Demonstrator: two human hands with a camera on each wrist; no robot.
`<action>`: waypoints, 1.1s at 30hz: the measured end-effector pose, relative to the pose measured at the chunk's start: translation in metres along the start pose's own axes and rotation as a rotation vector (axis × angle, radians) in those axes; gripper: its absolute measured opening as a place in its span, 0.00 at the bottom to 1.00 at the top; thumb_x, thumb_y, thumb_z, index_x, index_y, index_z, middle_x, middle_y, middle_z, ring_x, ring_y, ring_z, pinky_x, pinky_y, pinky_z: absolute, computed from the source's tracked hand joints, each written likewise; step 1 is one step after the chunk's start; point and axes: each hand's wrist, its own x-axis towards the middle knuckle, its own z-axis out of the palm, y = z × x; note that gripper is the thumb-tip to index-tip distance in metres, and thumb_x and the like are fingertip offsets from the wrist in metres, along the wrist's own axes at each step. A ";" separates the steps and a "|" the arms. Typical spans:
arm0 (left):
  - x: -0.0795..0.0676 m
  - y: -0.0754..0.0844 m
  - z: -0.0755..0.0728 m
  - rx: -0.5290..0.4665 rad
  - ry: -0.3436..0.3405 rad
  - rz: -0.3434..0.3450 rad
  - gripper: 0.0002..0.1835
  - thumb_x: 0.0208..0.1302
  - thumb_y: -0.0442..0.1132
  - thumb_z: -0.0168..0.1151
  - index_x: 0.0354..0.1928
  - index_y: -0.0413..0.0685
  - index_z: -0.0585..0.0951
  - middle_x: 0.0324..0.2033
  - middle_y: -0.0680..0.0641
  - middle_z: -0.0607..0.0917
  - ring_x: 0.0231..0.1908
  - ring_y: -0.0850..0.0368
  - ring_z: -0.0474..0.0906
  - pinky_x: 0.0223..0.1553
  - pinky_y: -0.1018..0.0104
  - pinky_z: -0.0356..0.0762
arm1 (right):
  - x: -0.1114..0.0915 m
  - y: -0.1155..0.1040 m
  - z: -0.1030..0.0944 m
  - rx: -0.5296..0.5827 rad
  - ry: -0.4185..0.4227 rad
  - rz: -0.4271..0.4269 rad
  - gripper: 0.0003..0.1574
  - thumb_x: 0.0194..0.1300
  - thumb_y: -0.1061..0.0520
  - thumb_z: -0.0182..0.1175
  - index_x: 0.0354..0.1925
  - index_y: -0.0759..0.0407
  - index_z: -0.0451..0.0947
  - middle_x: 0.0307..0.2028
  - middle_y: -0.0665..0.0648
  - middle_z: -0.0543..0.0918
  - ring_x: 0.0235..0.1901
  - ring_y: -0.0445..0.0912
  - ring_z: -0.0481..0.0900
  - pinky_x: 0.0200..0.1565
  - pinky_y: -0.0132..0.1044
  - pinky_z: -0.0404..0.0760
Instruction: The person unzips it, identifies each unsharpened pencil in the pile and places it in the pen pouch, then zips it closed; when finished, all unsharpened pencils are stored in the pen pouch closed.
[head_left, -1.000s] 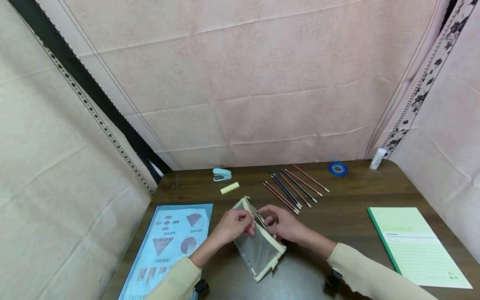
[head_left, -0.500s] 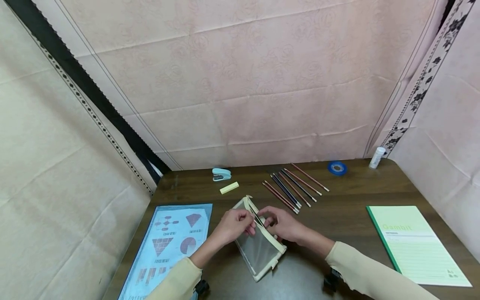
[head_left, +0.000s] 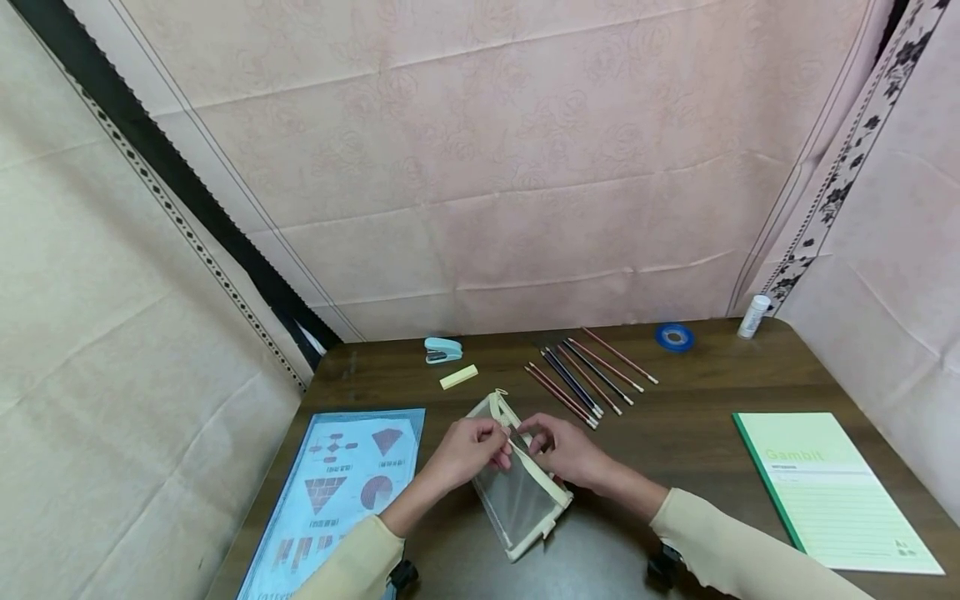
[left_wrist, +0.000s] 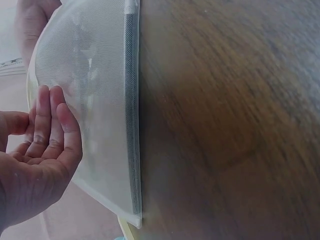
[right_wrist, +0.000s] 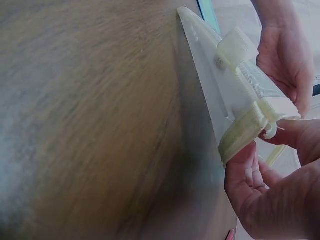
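Observation:
A mesh zip pouch (head_left: pixel 513 510) with cream trim stands tilted on the table between both hands, its top parted into a narrow slit. My left hand (head_left: pixel 471 450) pinches the near lip of that opening between thumb and fingers. On the opposite lip, my right hand (head_left: pixel 566 450) grips the trim, thumb on one side and fingers curled beneath, as the right wrist view shows with the pouch's cream end (right_wrist: pixel 245 127). Through the mesh side (left_wrist: pixel 100 100) in the left wrist view, only faint pale reflections show.
Behind the pouch lie several pencils (head_left: pixel 588 379), a pale yellow block (head_left: pixel 459 376) and a light blue stapler (head_left: pixel 443 349). Blue tape (head_left: pixel 675 337) and a white-capped tube (head_left: pixel 754 317) stand at the back right. A blue folder (head_left: pixel 352 492) lies left, a green notebook (head_left: pixel 832 492) right.
The slit at the pouch's top looks slightly wider, its dark line giving way to a greyer gap. Both hands stay almost in place.

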 end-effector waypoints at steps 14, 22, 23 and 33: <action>-0.001 0.002 0.001 0.012 0.004 -0.014 0.13 0.71 0.46 0.54 0.31 0.51 0.82 0.25 0.50 0.87 0.29 0.57 0.85 0.36 0.58 0.85 | -0.001 0.002 -0.009 0.057 0.050 -0.004 0.21 0.61 0.62 0.62 0.54 0.57 0.74 0.34 0.59 0.81 0.28 0.49 0.79 0.20 0.44 0.80; -0.001 0.001 0.002 0.013 0.001 -0.011 0.13 0.71 0.47 0.54 0.31 0.52 0.83 0.26 0.50 0.87 0.29 0.57 0.85 0.36 0.59 0.85 | 0.002 0.004 -0.015 0.034 0.123 -0.029 0.18 0.61 0.61 0.63 0.50 0.56 0.75 0.33 0.57 0.81 0.26 0.54 0.79 0.21 0.48 0.80; -0.001 0.001 0.002 0.017 0.000 -0.015 0.13 0.70 0.47 0.54 0.31 0.52 0.83 0.26 0.51 0.86 0.29 0.57 0.85 0.36 0.60 0.85 | 0.002 0.003 -0.016 0.035 0.135 -0.029 0.18 0.61 0.61 0.64 0.50 0.56 0.75 0.33 0.57 0.81 0.26 0.56 0.79 0.21 0.49 0.81; 0.001 0.000 0.003 0.038 0.013 0.019 0.15 0.70 0.47 0.54 0.29 0.49 0.83 0.24 0.50 0.87 0.27 0.58 0.85 0.34 0.57 0.85 | 0.010 0.004 -0.037 -0.028 0.247 -0.038 0.16 0.61 0.56 0.65 0.48 0.47 0.76 0.34 0.53 0.82 0.28 0.48 0.79 0.24 0.44 0.81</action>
